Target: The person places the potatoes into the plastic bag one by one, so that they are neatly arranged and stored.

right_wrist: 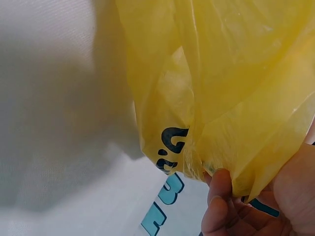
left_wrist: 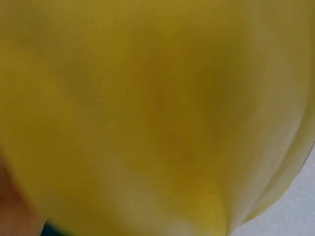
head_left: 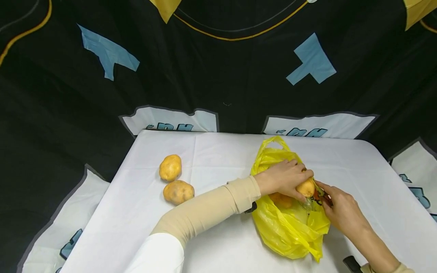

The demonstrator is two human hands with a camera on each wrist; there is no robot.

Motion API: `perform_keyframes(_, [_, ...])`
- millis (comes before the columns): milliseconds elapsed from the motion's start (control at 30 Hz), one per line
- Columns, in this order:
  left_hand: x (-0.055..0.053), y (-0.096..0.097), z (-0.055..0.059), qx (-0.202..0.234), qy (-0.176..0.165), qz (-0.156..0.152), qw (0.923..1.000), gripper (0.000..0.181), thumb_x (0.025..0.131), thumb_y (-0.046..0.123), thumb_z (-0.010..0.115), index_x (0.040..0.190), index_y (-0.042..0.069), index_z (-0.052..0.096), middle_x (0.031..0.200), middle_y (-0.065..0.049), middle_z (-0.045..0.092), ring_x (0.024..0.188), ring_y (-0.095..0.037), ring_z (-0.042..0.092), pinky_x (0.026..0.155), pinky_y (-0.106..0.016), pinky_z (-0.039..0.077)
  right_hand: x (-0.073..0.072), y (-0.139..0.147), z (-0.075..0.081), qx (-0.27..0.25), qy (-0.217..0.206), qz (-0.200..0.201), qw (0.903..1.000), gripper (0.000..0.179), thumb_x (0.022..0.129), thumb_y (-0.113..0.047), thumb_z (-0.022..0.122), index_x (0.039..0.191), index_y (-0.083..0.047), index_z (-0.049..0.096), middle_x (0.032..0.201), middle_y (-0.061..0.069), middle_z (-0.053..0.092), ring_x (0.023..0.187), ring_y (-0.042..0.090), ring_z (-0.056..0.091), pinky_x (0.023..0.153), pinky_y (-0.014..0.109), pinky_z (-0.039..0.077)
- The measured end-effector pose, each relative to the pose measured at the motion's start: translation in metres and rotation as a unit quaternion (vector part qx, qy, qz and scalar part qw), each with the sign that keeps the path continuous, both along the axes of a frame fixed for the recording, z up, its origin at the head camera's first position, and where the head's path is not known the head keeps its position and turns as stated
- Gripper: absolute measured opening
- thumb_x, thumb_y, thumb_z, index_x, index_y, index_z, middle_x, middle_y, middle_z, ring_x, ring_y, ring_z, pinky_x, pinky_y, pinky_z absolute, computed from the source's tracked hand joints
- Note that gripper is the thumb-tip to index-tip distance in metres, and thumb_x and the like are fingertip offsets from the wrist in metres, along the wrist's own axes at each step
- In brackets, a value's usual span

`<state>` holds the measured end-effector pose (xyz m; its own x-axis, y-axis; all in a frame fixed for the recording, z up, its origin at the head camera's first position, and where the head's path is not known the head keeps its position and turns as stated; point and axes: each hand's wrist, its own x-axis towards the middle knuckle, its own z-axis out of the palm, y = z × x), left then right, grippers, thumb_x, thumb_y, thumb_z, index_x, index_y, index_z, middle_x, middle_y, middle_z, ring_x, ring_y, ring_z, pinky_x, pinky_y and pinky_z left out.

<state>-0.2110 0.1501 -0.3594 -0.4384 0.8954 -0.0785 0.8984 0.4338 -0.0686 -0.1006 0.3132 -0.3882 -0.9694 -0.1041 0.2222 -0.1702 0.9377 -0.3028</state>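
A yellow plastic bag [head_left: 290, 235] lies on the right half of the table, its mouth spread and one handle loop toward the back. My left hand [head_left: 285, 178] reaches over the bag's mouth and grips a potato [head_left: 306, 187] between thumb and fingers. Another potato [head_left: 282, 201] shows inside the bag, below that hand. At the bag's right edge my right hand [head_left: 345, 206] pinches the plastic; in the right wrist view its fingertips [right_wrist: 220, 183] hold the bag [right_wrist: 236, 88]. Blurred yellow plastic [left_wrist: 162, 108] fills most of the left wrist view.
Two potatoes, one farther back [head_left: 170, 167] and one nearer [head_left: 178, 192], lie on the left of the white-covered table [head_left: 218, 151]. The left forearm crosses the table's middle. A black cloth [head_left: 218, 83] with blue patches hangs behind.
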Motion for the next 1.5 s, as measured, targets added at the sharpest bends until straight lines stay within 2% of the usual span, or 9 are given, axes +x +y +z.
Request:
perform_keyframes(133, [0.002, 0.0, -0.005, 0.016, -0.017, 0.004, 0.9997, 0.071, 0.074, 0.067, 0.057, 0.127, 0.024, 0.036, 0.112, 0.004, 0.043, 0.092, -0.012, 0.045, 0.082, -0.023, 0.038, -0.001, 0.0, 0.001, -0.004, 0.001, 0.004, 1.0, 0.052, 0.078, 0.006, 0.064, 0.128, 0.002, 0.05, 0.089, 0.016, 0.061, 0.062, 0.018, 0.048, 0.055, 0.033, 0.043])
perform_keyframes(300, [0.002, 0.001, -0.012, 0.032, -0.031, 0.005, 0.999, 0.069, 0.076, 0.063, 0.059, 0.124, 0.021, 0.034, 0.104, 0.002, 0.039, 0.081, -0.01, 0.048, 0.073, -0.021, 0.041, -0.001, -0.003, 0.001, -0.007, 0.003, 0.007, 0.9999, 0.053, 0.078, 0.005, 0.064, 0.128, 0.002, 0.05, 0.084, 0.012, 0.06, 0.06, 0.017, 0.046, 0.052, 0.031, 0.041])
perform_keyframes(467, [0.003, 0.005, -0.019, 0.008, -0.029, 0.003, 0.9995, 0.067, 0.079, 0.06, 0.058, 0.129, 0.021, 0.037, 0.114, 0.003, 0.045, 0.092, -0.01, 0.051, 0.081, -0.024, 0.043, -0.002, -0.005, 0.0, -0.009, 0.005, 0.005, 0.9999, 0.051, 0.079, 0.005, 0.064, 0.128, 0.002, 0.05, 0.078, 0.008, 0.058, 0.058, 0.015, 0.044, 0.049, 0.028, 0.038])
perform_keyframes(633, [0.004, 0.003, -0.022, -0.027, -0.038, 0.013, 0.9988, 0.069, 0.081, 0.062, 0.052, 0.137, 0.025, 0.035, 0.126, 0.005, 0.045, 0.109, -0.011, 0.048, 0.095, -0.031, 0.035, -0.001, -0.006, -0.003, -0.016, -0.002, 0.007, 0.9998, 0.052, 0.079, 0.006, 0.064, 0.129, 0.002, 0.05, 0.088, 0.016, 0.061, 0.061, 0.017, 0.048, 0.052, 0.031, 0.042])
perform_keyframes(800, [0.002, -0.008, -0.011, -0.025, -0.033, 0.015, 0.999, 0.07, 0.081, 0.065, 0.048, 0.139, 0.028, 0.036, 0.129, 0.008, 0.044, 0.116, -0.011, 0.044, 0.099, -0.034, 0.031, 0.0, -0.005, -0.002, -0.018, -0.01, 0.002, 0.9998, 0.052, 0.079, 0.005, 0.063, 0.129, 0.002, 0.049, 0.091, 0.017, 0.061, 0.063, 0.018, 0.05, 0.053, 0.032, 0.044])
perform_keyframes(967, [-0.003, -0.028, 0.01, 0.0, 0.0, 0.013, 0.9999, 0.064, 0.083, 0.064, 0.047, 0.136, 0.027, 0.041, 0.124, 0.008, 0.046, 0.111, -0.012, 0.045, 0.091, -0.033, 0.034, 0.0, -0.003, 0.001, -0.016, -0.007, -0.002, 0.9999, 0.05, 0.08, 0.005, 0.062, 0.129, 0.002, 0.049, 0.088, 0.015, 0.06, 0.064, 0.02, 0.052, 0.053, 0.033, 0.043])
perform_keyframes(1100, [-0.009, -0.045, 0.02, 0.015, 0.02, 0.027, 0.9993, 0.062, 0.085, 0.062, 0.045, 0.136, 0.027, 0.041, 0.125, 0.006, 0.046, 0.11, -0.013, 0.045, 0.09, -0.034, 0.034, 0.0, -0.001, 0.003, -0.013, 0.01, 0.002, 0.9999, 0.049, 0.08, 0.005, 0.063, 0.127, 0.003, 0.05, 0.09, 0.018, 0.061, 0.067, 0.023, 0.056, 0.054, 0.036, 0.046])
perform_keyframes(1267, [-0.015, -0.065, 0.019, 0.024, 0.03, 0.048, 0.9981, 0.064, 0.086, 0.063, 0.043, 0.137, 0.025, 0.041, 0.127, 0.004, 0.046, 0.112, -0.015, 0.045, 0.091, -0.035, 0.033, -0.001, -0.002, 0.002, -0.012, -0.008, -0.002, 0.9999, 0.05, 0.081, 0.004, 0.062, 0.129, 0.003, 0.048, 0.092, 0.02, 0.061, 0.067, 0.022, 0.054, 0.054, 0.036, 0.045])
perform_keyframes(1500, [-0.023, -0.092, 0.012, 0.039, 0.019, 0.082, 0.9957, 0.063, 0.086, 0.061, 0.045, 0.135, 0.022, 0.043, 0.13, 0.002, 0.045, 0.111, -0.015, 0.045, 0.089, -0.035, 0.033, -0.001, -0.004, -0.001, -0.012, -0.021, -0.005, 0.9997, 0.051, 0.081, 0.004, 0.061, 0.13, 0.002, 0.048, 0.096, 0.023, 0.06, 0.065, 0.022, 0.052, 0.053, 0.034, 0.044])
